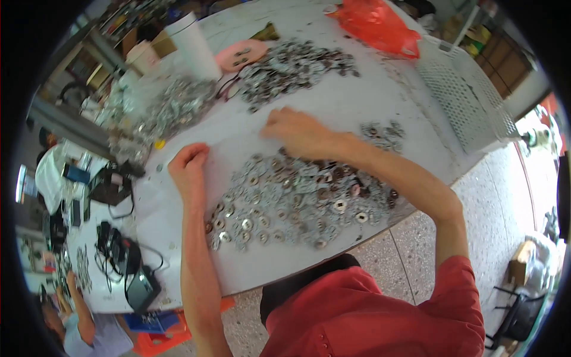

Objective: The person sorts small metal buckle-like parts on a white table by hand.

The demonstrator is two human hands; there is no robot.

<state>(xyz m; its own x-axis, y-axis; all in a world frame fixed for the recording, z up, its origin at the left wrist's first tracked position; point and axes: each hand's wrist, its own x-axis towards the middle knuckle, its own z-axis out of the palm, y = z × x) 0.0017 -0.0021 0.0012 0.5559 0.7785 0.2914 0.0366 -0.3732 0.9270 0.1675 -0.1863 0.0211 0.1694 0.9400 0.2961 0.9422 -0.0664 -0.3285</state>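
Many small silvery metal pieces, round and flat with some holed, lie spread on the white table in front of me. My left hand rests at the left end of that spread, fingers curled in; what they may hold is hidden. Just beyond the spread, my right hand reaches across with its fingers bent together and pointing left. Whatever is between those fingers cannot be made out. A second, darker heap of similar pieces lies farther back, and a small cluster sits beyond my right forearm.
A pink dish, a white bottle and a clear plastic bag of metal pieces stand at the back left. A red plastic bag and a white perforated basket are at right. Black cabled devices lie left; another person sits beyond.
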